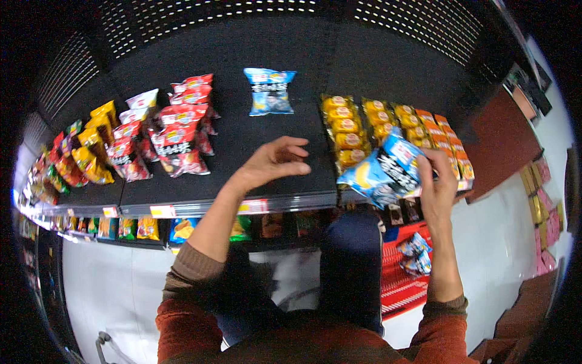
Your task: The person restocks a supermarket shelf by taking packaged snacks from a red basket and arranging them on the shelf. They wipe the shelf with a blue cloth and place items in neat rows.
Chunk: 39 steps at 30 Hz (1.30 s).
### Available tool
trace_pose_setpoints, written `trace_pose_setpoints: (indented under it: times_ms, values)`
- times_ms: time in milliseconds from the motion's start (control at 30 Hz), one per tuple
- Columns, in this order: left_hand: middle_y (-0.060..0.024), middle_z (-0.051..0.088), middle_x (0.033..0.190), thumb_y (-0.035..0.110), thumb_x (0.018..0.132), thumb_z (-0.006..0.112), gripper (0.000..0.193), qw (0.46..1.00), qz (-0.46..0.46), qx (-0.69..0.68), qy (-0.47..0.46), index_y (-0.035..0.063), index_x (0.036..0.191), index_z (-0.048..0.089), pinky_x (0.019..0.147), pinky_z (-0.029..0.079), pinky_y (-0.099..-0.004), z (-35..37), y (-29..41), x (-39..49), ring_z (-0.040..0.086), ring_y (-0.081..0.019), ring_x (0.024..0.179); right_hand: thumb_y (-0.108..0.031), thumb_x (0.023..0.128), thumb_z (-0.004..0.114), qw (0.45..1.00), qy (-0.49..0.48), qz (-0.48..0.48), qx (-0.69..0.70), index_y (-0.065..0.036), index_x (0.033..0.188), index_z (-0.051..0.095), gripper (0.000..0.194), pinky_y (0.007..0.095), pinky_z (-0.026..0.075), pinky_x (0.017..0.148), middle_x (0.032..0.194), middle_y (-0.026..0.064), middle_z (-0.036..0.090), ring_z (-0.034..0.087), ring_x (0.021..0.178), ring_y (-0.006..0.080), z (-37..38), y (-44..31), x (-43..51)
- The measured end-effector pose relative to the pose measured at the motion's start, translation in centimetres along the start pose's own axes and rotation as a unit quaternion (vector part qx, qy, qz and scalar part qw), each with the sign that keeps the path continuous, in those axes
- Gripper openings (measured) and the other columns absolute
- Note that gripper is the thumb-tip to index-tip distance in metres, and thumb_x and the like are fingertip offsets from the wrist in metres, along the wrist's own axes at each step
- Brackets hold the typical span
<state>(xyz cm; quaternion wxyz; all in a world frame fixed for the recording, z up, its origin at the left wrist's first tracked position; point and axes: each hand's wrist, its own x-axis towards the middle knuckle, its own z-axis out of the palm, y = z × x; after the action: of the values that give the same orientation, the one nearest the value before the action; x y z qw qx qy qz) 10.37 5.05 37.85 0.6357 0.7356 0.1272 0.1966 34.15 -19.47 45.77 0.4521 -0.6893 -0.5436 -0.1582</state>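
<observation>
My right hand [439, 182] grips the edge of a blue snack bag [386, 170], holding it tilted above the right part of a black shelf [291, 182]. My left hand [275, 159] hovers over the middle of that shelf with fingers apart and nothing in it. Another blue snack bag [271, 92] stands or lies alone farther back on the shelf; which one I cannot tell. Left of my left hand are rows of red snack bags [179, 141]. Yellow-wrapped packs [348, 132] are lined up beside the held bag, partly hidden by it.
More yellow bags [93, 164] fill the shelf's left side, and orange packs [439, 132] its right end. A red plastic basket [400, 295] holding blue bags [416, 261] is low on the right. The shelf's front rail [291, 202] bears price tags, with more snacks on a lower shelf.
</observation>
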Motion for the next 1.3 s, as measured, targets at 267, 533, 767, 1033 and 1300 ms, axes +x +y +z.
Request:
trace_pose_setpoints:
  times_ms: [267, 533, 767, 1033, 1300]
  values:
    - [-0.0163, 0.062, 0.114, 0.025, 0.065, 0.086, 0.081, 0.978, 0.019, 0.156, 0.137, -0.0023, 0.130, 0.047, 0.094, 0.045, -0.0341, -1.3, -0.6, 0.1, 0.059, -0.0223, 0.107, -0.010, 0.087, 0.061, 0.985, -0.094, -0.088, 0.116, -0.003, 0.097, 0.065, 0.012, 0.0377, 0.047, 0.077, 0.091, 0.0130, 0.064, 0.060, 0.088, 0.0301, 15.1, -4.6, 6.2]
    - [-0.0132, 0.067, 0.103, 0.023, 0.065, 0.085, 0.058, 0.957, 0.007, 0.116, 0.266, -0.0010, 0.110, 0.057, 0.087, 0.048, -0.0331, -6.9, -4.2, 1.6, 0.063, -0.0210, 0.097, -0.034, 0.078, 0.077, 0.936, -0.130, 0.139, 0.296, -0.002, 0.136, 0.042, 0.075, 0.0380, 0.044, 0.095, 0.125, 0.0231, 0.055, 0.053, 0.116, 0.0283, 22.6, -1.9, 6.1]
    - [-0.0153, 0.065, 0.109, 0.021, 0.066, 0.084, 0.064, 0.951, 0.023, 0.103, 0.289, 0.0003, 0.119, 0.055, 0.092, 0.046, -0.0343, -7.8, -6.3, 4.0, 0.062, -0.0234, 0.103, -0.026, 0.076, 0.078, 0.909, -0.268, 0.145, 0.286, 0.000, 0.127, 0.049, 0.064, 0.0338, 0.047, 0.091, 0.112, 0.0167, 0.065, 0.062, 0.103, 0.0243, 28.1, 1.0, 4.7]
    - [-0.0192, 0.057, 0.122, 0.019, 0.071, 0.080, 0.067, 0.860, -0.027, 0.337, 0.383, -0.0009, 0.127, 0.050, 0.093, 0.047, -0.0376, -7.8, -7.0, 5.7, 0.056, -0.0306, 0.113, -0.016, 0.080, 0.074, 0.955, -0.181, 0.116, 0.204, 0.001, 0.120, 0.053, 0.048, 0.0312, 0.048, 0.084, 0.106, 0.0125, 0.066, 0.063, 0.097, 0.0186, 31.2, 1.7, 5.4]
    - [-0.0188, 0.057, 0.124, 0.004, 0.081, 0.068, 0.056, 0.876, -0.023, 0.217, 0.429, 0.0010, 0.132, 0.046, 0.092, 0.048, -0.0363, -7.0, -5.5, 5.8, 0.057, -0.0295, 0.115, -0.028, 0.076, 0.076, 0.956, -0.192, 0.131, 0.181, -0.001, 0.128, 0.048, 0.065, 0.0420, 0.046, 0.090, 0.110, 0.0192, 0.064, 0.057, 0.103, 0.0368, 32.8, 2.2, 6.1]
